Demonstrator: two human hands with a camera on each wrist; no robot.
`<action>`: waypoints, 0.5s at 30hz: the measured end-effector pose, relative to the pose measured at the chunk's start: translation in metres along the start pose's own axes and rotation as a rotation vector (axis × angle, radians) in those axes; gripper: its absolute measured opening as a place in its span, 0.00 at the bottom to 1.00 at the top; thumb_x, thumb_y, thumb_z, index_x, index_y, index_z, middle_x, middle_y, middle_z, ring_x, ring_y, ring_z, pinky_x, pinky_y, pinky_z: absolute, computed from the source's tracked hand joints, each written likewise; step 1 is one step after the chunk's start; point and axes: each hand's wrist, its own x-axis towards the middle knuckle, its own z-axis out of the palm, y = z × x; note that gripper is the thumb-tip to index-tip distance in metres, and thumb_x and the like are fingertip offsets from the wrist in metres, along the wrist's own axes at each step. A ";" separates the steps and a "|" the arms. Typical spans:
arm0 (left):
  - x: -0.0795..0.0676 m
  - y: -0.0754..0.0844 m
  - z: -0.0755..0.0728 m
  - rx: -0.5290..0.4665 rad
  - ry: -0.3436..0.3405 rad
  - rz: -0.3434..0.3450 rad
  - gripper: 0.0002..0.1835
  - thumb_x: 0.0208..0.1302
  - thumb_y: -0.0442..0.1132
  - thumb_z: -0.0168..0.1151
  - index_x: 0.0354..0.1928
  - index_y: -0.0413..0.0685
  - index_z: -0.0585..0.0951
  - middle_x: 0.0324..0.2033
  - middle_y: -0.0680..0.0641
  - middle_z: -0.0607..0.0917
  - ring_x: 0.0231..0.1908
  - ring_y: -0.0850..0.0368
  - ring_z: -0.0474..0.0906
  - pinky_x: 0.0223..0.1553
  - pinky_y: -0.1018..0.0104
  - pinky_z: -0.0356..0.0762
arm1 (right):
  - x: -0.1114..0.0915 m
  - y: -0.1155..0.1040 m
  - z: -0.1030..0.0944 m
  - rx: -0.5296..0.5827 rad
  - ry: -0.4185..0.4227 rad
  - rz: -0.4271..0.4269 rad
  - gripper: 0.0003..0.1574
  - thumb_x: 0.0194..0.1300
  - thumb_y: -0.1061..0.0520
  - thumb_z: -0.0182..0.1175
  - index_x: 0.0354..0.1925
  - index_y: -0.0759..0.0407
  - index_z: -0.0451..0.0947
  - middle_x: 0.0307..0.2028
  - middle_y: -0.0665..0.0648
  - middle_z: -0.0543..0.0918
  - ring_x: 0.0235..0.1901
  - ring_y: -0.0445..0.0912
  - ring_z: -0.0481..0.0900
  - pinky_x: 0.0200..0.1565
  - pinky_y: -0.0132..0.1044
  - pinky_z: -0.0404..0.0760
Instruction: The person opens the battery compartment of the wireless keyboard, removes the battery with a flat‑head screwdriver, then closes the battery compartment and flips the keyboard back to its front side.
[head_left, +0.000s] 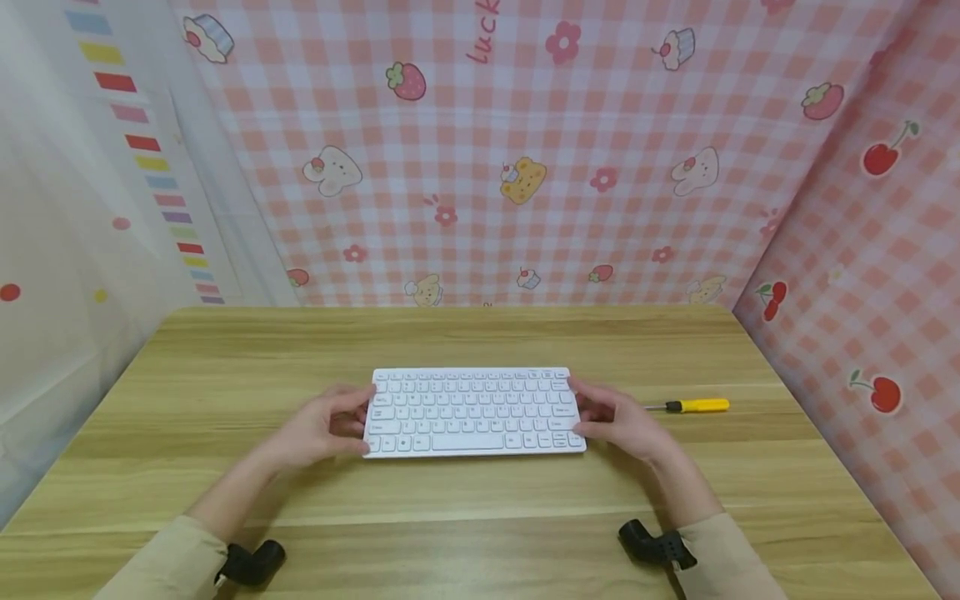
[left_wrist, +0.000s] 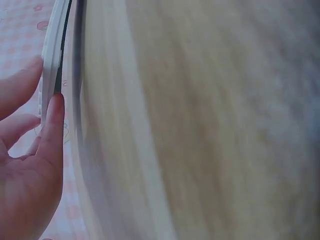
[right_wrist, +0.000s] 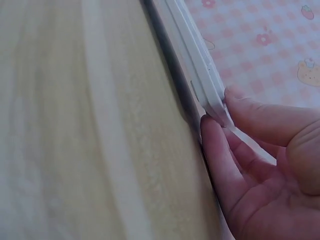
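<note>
A white keyboard point(head_left: 472, 412) lies face up in the middle of the wooden table, its keys toward the head camera. At its left end my left hand point(head_left: 318, 429) grips the edge, thumb near the front corner and fingers farther back. My right hand point(head_left: 618, 417) holds the opposite end in the same way. In the left wrist view, the keyboard's edge point(left_wrist: 52, 65) sits between thumb and fingers. The right wrist view shows the keyboard's side point(right_wrist: 192, 55) pinched likewise, with a narrow shadowed gap between its underside and the tabletop.
Just beyond my right hand lies a screwdriver point(head_left: 701, 406) with a yellow handle, its shaft partly hidden by the hand. The wooden table point(head_left: 480, 508) meets a pink checked cloth point(head_left: 480, 242) at the back, with more cloth hanging at both sides.
</note>
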 end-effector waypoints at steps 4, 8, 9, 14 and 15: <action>0.001 -0.003 0.001 -0.019 -0.018 -0.002 0.43 0.52 0.21 0.71 0.68 0.20 0.58 0.59 0.24 0.63 0.51 0.41 0.74 0.53 0.65 0.79 | 0.000 0.002 -0.001 -0.011 0.006 -0.004 0.42 0.62 0.67 0.66 0.71 0.67 0.61 0.55 0.69 0.75 0.45 0.53 0.75 0.42 0.29 0.78; 0.001 -0.004 0.003 -0.029 -0.023 -0.017 0.44 0.52 0.20 0.71 0.68 0.20 0.58 0.60 0.24 0.63 0.51 0.41 0.73 0.53 0.66 0.78 | 0.000 0.003 -0.001 -0.012 0.000 -0.020 0.43 0.61 0.68 0.67 0.70 0.69 0.61 0.53 0.69 0.76 0.44 0.51 0.77 0.43 0.30 0.78; 0.000 -0.004 0.003 -0.027 -0.024 -0.024 0.44 0.52 0.20 0.71 0.68 0.20 0.58 0.60 0.25 0.63 0.51 0.41 0.73 0.53 0.66 0.78 | 0.000 0.003 -0.001 -0.008 -0.002 -0.022 0.43 0.61 0.68 0.67 0.70 0.70 0.61 0.52 0.68 0.76 0.44 0.51 0.77 0.43 0.30 0.79; 0.000 -0.002 0.005 -0.009 -0.032 -0.041 0.44 0.53 0.20 0.70 0.69 0.20 0.57 0.60 0.26 0.64 0.53 0.40 0.72 0.54 0.65 0.78 | 0.000 0.005 0.000 -0.017 0.011 -0.014 0.41 0.60 0.70 0.67 0.69 0.70 0.63 0.50 0.67 0.77 0.43 0.51 0.77 0.42 0.29 0.79; 0.000 -0.002 0.005 -0.002 -0.033 -0.041 0.43 0.53 0.20 0.70 0.69 0.20 0.57 0.60 0.26 0.64 0.53 0.39 0.72 0.54 0.64 0.78 | 0.000 0.005 0.001 -0.028 0.016 -0.012 0.41 0.60 0.70 0.67 0.69 0.70 0.63 0.50 0.67 0.78 0.43 0.51 0.77 0.42 0.29 0.79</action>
